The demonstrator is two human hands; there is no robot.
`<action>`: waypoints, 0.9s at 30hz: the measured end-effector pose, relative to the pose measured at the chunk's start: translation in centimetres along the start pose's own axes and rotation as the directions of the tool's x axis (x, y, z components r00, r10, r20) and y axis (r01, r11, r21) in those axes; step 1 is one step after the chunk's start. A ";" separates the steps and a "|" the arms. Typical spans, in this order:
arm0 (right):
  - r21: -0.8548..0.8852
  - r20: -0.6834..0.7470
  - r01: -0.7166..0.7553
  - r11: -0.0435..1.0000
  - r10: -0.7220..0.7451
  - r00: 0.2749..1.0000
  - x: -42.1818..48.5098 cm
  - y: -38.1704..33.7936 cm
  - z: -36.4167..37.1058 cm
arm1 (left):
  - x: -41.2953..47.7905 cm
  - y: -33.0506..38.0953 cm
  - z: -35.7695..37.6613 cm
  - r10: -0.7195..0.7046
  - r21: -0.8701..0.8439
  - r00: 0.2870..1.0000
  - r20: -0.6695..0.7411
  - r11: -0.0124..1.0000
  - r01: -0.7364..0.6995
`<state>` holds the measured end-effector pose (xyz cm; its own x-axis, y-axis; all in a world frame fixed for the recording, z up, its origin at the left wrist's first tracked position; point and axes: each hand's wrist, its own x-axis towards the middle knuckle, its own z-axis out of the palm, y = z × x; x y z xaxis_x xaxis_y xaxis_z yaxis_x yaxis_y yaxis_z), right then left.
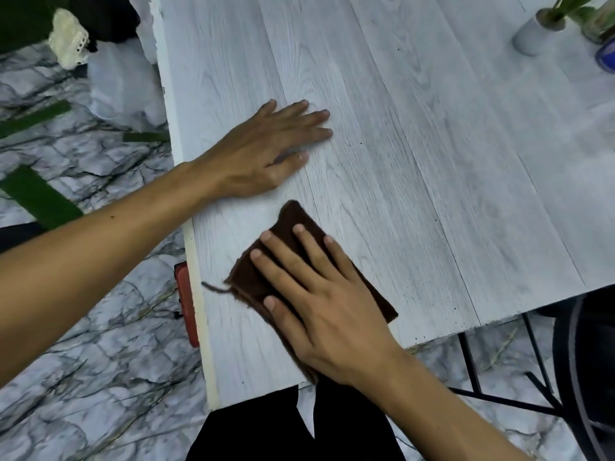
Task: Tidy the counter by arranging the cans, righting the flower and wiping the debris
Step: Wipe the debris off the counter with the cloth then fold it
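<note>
Hands at work on a pale grey wood-grain counter (432, 161), seen from above. My left hand (266, 151) lies flat on the bare boards, fingers straight and close together, holding nothing. My right hand (319, 304) presses a folded dark brown cloth (293, 221) onto the counter near its close corner. Its fingers are spread and straight on top of the cloth, not curled round it. A loose thread (216, 287) trails from the cloth's left corner.

Tiny dark specks of debris (454, 307) dot the boards to the right of the cloth, near the counter's edge. At the far right corner, well apart from both hands, a white cylindrical vase (532, 34) stands with green stems (562, 5) in it. Near it is a blue rounded object (607, 56), cut off by the frame; I cannot tell what it is. Beside the counter, the marble-patterned floor (100, 327) has green strips (40, 197) lying on it.
</note>
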<state>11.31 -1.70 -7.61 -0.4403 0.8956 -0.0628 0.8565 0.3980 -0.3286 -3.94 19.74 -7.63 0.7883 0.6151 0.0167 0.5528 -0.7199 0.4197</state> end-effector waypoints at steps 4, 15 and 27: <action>-0.007 0.015 0.080 0.997 -0.080 0.997 -3.3 0.3 0.1 | -0.7 0.6 0.4 -0.011 0.004 1.000 -0.001 1.000 0.011; 0.029 -0.134 -0.366 0.930 0.367 0.921 -10.0 4.6 -0.9 | -2.5 2.3 1.0 -0.022 0.003 1.000 -0.012 1.000 0.022; 0.074 -0.165 -0.522 0.850 0.527 0.834 -0.6 8.2 -2.5 | -0.9 1.9 0.8 -0.045 0.011 0.999 0.004 0.999 0.045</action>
<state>19.30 1.51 -7.95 0.1282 0.9892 -0.0704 0.9376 -0.1440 -0.3165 -3.40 17.52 -7.53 0.7638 0.6454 -0.0059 0.5904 -0.6950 0.4103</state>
